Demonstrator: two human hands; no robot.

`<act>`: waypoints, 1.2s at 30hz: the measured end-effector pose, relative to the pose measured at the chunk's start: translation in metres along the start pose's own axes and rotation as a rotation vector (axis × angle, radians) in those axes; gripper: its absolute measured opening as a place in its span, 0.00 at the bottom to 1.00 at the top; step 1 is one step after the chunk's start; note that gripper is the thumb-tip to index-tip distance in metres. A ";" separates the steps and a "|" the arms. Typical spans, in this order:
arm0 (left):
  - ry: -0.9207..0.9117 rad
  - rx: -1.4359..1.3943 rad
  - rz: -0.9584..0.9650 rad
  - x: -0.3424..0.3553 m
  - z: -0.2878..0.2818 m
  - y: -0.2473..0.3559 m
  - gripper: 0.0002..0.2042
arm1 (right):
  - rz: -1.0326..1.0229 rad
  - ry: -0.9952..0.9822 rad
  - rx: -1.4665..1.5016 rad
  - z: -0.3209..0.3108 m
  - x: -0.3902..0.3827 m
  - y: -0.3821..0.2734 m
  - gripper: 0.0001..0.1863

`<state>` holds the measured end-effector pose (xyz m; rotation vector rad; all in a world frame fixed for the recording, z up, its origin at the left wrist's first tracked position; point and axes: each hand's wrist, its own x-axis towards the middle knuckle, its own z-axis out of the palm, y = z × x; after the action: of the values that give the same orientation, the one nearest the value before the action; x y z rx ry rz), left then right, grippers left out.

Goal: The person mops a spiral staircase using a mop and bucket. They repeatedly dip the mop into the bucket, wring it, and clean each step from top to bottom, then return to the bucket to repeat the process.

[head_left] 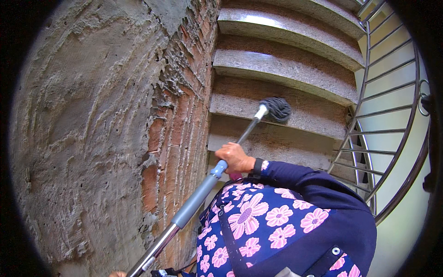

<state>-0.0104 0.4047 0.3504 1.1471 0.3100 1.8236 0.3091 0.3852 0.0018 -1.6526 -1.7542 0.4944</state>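
Note:
A mop [196,201] with a long grey and metal handle slants from the lower left up to the stairs. Its dark grey string head [278,109] lies on a stone step [318,121], below a white socket. My right hand [236,157] is closed around the upper handle, just above a light blue collar. At the bottom edge only a sliver of my left hand [118,274] shows, against the lower metal pole; it appears closed on it, though most of its fingers are cut off. My right sleeve [304,177] is dark blue, beside a pink-flowered garment front.
Curved stone stairs [281,57] climb ahead. On the left rises a rough wall [92,138] of grey plaster and exposed red brick, close to the handle. A metal railing [387,111] with a dark handrail bends along the right side, with a pale wall [415,217] beyond.

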 end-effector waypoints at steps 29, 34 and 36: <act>0.314 0.159 0.147 -0.120 0.014 -0.009 0.14 | -0.071 -0.393 -0.010 -0.050 -0.040 0.066 0.10; 0.288 -0.027 -0.035 -0.135 -0.019 -0.049 0.10 | 0.018 -0.390 -0.083 -0.064 -0.080 0.089 0.09; 0.301 -0.004 -0.091 -0.145 -0.019 -0.072 0.10 | 0.085 -0.423 -0.119 -0.077 -0.094 0.107 0.08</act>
<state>0.0346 0.3312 0.2127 0.8400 0.5225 1.9136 0.4372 0.2943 -0.0356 -1.8079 -2.0514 0.8431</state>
